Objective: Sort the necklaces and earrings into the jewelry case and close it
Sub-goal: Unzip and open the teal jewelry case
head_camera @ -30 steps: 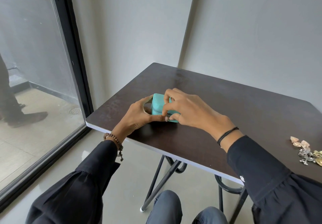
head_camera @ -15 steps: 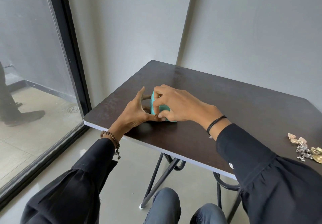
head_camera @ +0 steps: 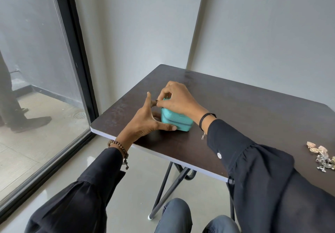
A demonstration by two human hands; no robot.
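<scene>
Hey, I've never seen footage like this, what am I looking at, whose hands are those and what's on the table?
No machine here: a person wears a camera on the head, looking down at their own hands. The left hand steadies a small teal jewelry case on the dark table, thumb flat against its front. The right hand pinches a small dark thing at the case's far corner, probably the zip pull. The case looks closed. A heap of loose jewelry lies at the table's right edge.
</scene>
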